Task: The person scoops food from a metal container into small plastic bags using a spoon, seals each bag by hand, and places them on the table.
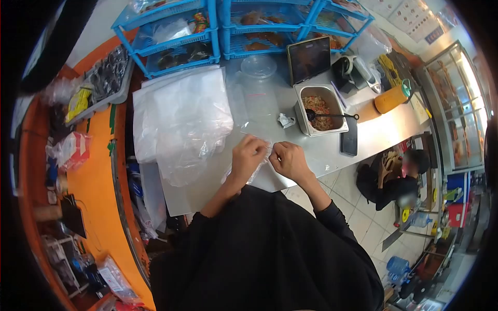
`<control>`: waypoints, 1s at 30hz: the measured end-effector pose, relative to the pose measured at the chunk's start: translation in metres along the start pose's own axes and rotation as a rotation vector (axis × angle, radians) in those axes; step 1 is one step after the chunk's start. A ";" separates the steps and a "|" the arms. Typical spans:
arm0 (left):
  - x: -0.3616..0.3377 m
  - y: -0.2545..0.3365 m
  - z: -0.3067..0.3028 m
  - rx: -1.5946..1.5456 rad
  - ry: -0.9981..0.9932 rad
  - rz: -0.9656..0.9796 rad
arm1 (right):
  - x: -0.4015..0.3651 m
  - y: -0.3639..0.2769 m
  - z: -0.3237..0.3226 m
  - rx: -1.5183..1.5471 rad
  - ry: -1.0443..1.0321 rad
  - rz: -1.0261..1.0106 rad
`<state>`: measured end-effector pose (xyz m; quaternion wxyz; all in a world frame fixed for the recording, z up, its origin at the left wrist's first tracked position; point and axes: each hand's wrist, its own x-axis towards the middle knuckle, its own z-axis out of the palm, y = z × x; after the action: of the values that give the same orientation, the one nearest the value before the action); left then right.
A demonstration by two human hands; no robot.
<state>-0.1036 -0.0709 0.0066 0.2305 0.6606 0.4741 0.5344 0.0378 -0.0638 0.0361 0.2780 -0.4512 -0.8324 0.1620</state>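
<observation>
My left hand [248,157] and my right hand [289,160] are close together over the near part of the metal table [207,194]. Both have their fingers pinched on a clear plastic bag [255,174], which hangs partly below them; its contents, if any, I cannot make out. Beyond my hands lies a flat clear plastic sheet or bag [257,103]. A small crumpled white and dark wrapper [286,121] rests past my right hand. Further right stands a steel food pan [307,129] of chopped mixed food [322,106], with a black ladle [337,115] in it.
A stack of large plastic bags [181,103] covers the table's left side. Blue shelves [223,31] line the back. A tablet [309,58], a phone [349,142] and an orange bottle [390,99] are on the right. Another person [389,179] is low beyond the right edge.
</observation>
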 end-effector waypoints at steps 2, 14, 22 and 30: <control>0.007 0.007 0.004 -0.006 0.023 0.010 | -0.002 -0.001 -0.003 -0.067 -0.002 0.036; 0.017 0.031 0.083 -1.358 0.031 -1.149 | -0.032 0.042 -0.026 -0.058 0.463 0.180; 0.043 0.056 0.124 -1.068 -0.150 -0.979 | -0.033 0.067 -0.073 0.233 0.606 0.221; 0.074 0.065 0.133 -0.684 -0.765 -0.616 | -0.048 0.139 -0.122 1.236 -0.256 0.213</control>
<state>0.0421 -0.0084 0.0527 0.7289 0.5265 0.3281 0.2894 0.2253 -0.0269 0.0455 0.3675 -0.2647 -0.5628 0.6915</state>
